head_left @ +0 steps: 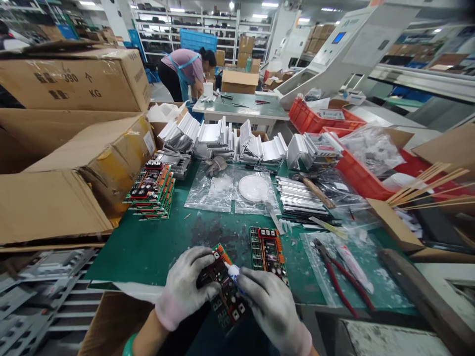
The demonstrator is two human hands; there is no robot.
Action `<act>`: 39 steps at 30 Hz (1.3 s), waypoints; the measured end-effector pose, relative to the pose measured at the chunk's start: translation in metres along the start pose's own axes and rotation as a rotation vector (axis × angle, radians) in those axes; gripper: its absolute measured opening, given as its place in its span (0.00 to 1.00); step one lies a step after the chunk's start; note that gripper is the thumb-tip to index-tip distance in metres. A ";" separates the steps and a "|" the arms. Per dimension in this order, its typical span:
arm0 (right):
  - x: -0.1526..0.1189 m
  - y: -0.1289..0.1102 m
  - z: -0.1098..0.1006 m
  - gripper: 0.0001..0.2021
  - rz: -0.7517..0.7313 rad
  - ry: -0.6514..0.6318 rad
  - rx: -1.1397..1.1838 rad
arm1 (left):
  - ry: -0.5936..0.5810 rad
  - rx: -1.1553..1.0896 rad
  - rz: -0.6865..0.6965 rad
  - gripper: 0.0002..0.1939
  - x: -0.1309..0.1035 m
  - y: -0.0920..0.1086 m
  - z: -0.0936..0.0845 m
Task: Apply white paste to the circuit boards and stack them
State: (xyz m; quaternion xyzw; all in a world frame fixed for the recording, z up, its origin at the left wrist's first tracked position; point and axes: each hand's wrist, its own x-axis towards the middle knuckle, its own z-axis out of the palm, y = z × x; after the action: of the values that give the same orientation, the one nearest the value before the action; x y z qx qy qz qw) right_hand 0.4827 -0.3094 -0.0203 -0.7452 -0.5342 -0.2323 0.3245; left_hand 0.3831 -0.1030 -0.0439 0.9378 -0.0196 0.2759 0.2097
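A green circuit board (227, 291) with red and black parts is held tilted at the table's front edge. My left hand (189, 286), in a white glove, grips its left side. In my gloved right hand (270, 302) is a white tube (233, 271), its pointed nozzle at the upper part of the board. A second circuit board (267, 251) lies flat on the green table, just beyond my right hand. Further left stands a stack of similar boards (152, 190).
Aluminium heat sinks (218, 138) line the table's back. Plastic bags (215, 185), metal strips (300, 198), a hammer (317, 192) and red-handled pliers (339, 277) lie about. Cardboard boxes (74, 168) stand left, red crates (356, 163) right. Another person (187, 69) bends over a far table.
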 end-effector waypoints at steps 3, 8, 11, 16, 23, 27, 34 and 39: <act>-0.001 0.002 -0.002 0.13 0.043 -0.016 0.051 | -0.051 -0.007 0.131 0.27 0.005 0.000 0.002; -0.017 0.001 0.003 0.08 0.407 0.045 0.273 | -0.197 -0.036 0.139 0.35 0.008 -0.005 0.011; -0.024 -0.004 0.007 0.08 0.447 0.095 0.265 | -0.223 -0.071 0.149 0.36 0.006 -0.010 0.015; -0.021 -0.013 0.016 0.09 0.409 0.101 0.227 | -0.234 -0.133 0.163 0.32 0.004 -0.014 0.019; -0.021 -0.017 0.026 0.08 0.426 0.077 0.231 | -0.194 -0.161 0.169 0.35 0.004 -0.014 0.021; -0.024 -0.017 0.029 0.07 0.371 0.152 0.197 | -0.155 -0.138 0.179 0.36 0.004 -0.012 0.019; -0.028 -0.016 0.030 0.08 0.408 0.183 0.289 | -0.083 -0.069 0.166 0.33 0.000 -0.009 0.017; -0.032 -0.018 0.018 0.08 0.579 0.251 0.357 | -0.122 0.023 0.157 0.27 0.001 -0.007 0.010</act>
State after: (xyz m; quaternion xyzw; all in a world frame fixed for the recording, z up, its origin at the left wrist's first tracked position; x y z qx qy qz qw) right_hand 0.4551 -0.3123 -0.0504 -0.7629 -0.2893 -0.1232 0.5649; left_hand 0.3901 -0.1004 -0.0538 0.9507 -0.1024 0.2343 0.1753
